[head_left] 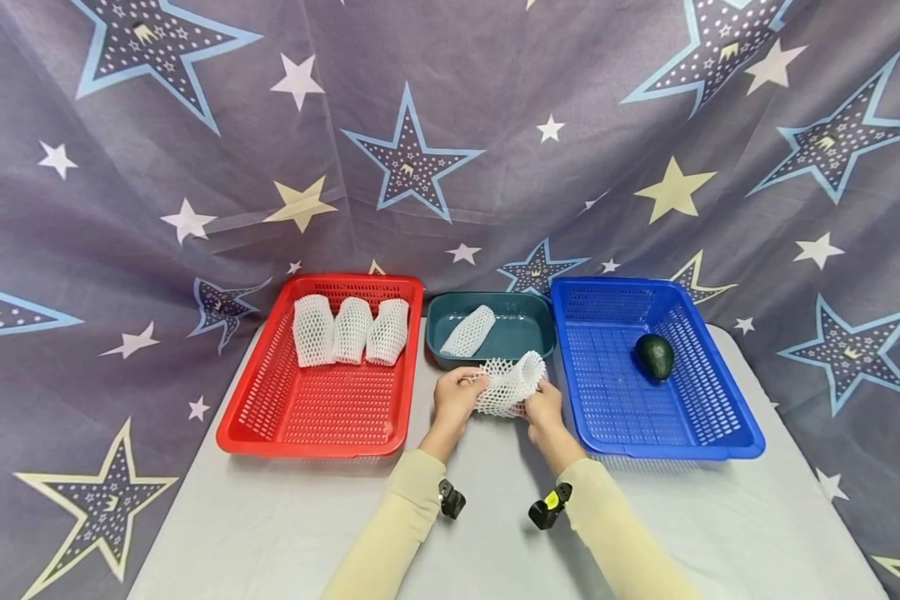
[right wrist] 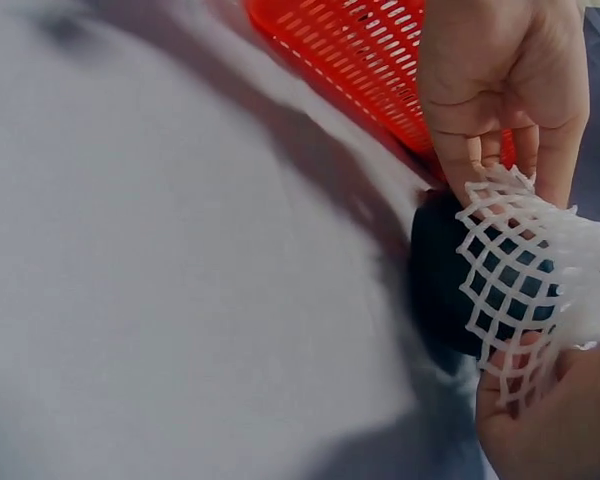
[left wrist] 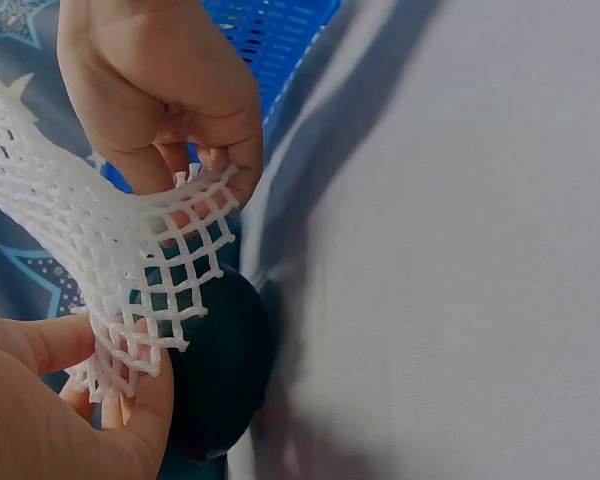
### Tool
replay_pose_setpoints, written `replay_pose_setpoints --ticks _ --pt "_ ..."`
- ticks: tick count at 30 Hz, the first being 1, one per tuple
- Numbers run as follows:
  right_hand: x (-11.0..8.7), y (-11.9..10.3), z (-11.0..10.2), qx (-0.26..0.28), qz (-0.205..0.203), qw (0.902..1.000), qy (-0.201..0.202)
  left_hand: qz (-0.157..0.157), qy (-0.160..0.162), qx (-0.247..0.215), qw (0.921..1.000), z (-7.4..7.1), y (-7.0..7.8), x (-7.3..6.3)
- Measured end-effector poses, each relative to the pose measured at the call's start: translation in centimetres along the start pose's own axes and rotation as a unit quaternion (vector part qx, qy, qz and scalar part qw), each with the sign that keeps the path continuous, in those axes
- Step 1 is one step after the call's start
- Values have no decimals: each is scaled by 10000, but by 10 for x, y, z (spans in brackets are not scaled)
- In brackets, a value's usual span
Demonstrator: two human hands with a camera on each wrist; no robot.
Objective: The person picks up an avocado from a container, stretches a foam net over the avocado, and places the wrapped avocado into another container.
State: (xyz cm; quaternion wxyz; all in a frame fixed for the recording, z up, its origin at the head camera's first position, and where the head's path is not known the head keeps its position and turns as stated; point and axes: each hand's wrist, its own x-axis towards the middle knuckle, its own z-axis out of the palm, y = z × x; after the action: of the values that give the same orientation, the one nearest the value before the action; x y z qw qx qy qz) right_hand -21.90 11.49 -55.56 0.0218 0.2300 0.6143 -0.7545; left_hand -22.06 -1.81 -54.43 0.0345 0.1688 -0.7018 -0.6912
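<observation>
Between my two hands is a white foam net sleeve [head_left: 506, 387], its mesh stretched wide at the near end and narrower toward the rolled far end. My left hand [head_left: 455, 400] pinches one side of the open rim, thumb and fingers on the mesh in the left wrist view. My right hand [head_left: 546, 410] pinches the opposite side of the rim. Both hands are just in front of the teal dish [head_left: 543, 321], where another foam net sleeve [head_left: 470, 332] lies at a slant. Through the stretched mesh in the left wrist view shows a dark green rounded surface [left wrist: 225, 370].
At the left, a red basket [head_left: 330, 408] holds three puffed white net sleeves [head_left: 352, 331] side by side. A blue basket [head_left: 615, 408] at the right holds a dark green avocado [head_left: 654, 357]. A white cloth covers the table [head_left: 270, 525]; a star-patterned curtain [head_left: 240, 150] hangs behind.
</observation>
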Motion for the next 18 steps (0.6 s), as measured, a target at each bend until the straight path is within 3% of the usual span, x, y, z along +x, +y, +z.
replay_pose_setpoints --ticks 8,18 --pt "4 8 3 384 -109 9992 71 72 179 209 9996 0 -4 1" --pt "1 12 5 422 101 9990 -48 20 315 350 9989 -4 -7 1"
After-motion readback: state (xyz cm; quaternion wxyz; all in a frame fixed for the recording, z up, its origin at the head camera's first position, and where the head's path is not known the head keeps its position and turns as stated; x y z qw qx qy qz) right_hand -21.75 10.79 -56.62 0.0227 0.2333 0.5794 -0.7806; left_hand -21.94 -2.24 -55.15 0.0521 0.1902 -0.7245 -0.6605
